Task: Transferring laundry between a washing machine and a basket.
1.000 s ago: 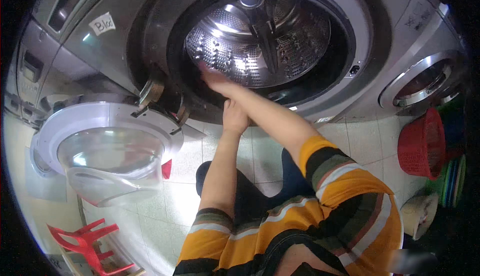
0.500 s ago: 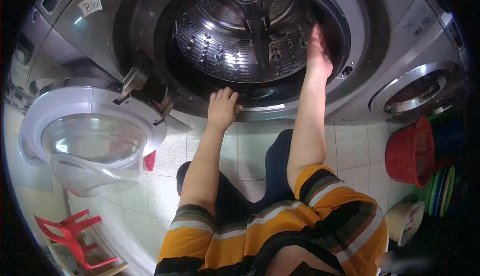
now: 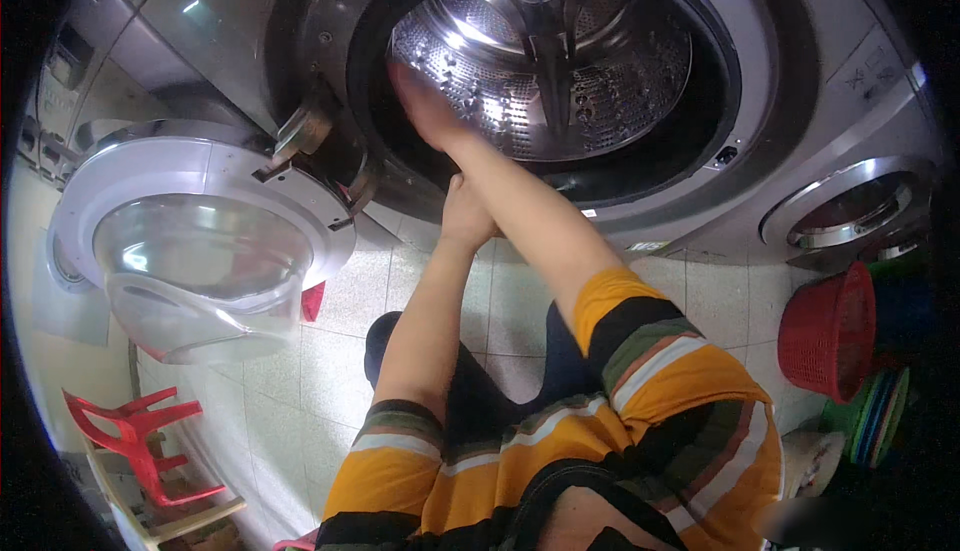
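Observation:
A front-loading washing machine stands before me with its door swung away to the left; the metal drum (image 3: 600, 101) inside is perforated and shiny. My right hand (image 3: 425, 106) reaches into the left side of the opening, beside the dark rubber gasket (image 3: 690, 146). It is smeared by motion, but its fingers look stretched out, and nothing shows in it. My right forearm crosses over my left hand (image 3: 468, 213), which rests at the lower rim of the opening. That forearm hides most of the left fingers. The round door (image 3: 200, 236) has a clear bulging glass.
Another machine's round door (image 3: 840, 206) is at the right. Below it stand a red plastic basket (image 3: 825, 336) and several stacked coloured basins (image 3: 880, 416). A small red plastic chair (image 3: 150, 441) sits at the lower left. Pale tiles (image 3: 335, 371) cover the floor.
My right hand has swept from the right side of the opening across to the left, its forearm now over my left hand. The whole view has shifted slightly.

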### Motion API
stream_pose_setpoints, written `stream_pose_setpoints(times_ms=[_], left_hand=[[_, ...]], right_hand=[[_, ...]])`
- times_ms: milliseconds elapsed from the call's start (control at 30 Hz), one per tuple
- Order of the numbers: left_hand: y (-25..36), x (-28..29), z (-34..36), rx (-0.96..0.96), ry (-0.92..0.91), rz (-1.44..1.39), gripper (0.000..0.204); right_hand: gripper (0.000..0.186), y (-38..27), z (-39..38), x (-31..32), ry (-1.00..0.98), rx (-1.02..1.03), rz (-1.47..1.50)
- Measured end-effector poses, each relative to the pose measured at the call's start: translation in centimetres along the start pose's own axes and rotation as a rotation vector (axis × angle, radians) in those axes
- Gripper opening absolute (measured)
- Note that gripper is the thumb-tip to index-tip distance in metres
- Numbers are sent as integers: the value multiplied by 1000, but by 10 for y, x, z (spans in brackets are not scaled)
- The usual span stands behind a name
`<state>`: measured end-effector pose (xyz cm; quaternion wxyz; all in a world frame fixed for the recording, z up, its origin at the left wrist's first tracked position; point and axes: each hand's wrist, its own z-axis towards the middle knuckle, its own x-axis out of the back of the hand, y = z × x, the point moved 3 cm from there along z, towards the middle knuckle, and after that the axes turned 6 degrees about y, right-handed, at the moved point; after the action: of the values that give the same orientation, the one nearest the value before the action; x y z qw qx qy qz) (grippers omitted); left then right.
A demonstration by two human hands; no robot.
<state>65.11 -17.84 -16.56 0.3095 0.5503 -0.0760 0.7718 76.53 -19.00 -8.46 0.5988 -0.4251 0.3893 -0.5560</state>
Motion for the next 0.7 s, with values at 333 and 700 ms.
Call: stream_pose_setpoints(times_ms=[333,700], left_hand=[[1,-7,2,-101,20,67,34],[7,-8,-1,-120,59,74,34]], right_hand=[[64,-24,-115,245,-807,-546,-1705],[44,-52,-149,262,-472,-120,-1925]])
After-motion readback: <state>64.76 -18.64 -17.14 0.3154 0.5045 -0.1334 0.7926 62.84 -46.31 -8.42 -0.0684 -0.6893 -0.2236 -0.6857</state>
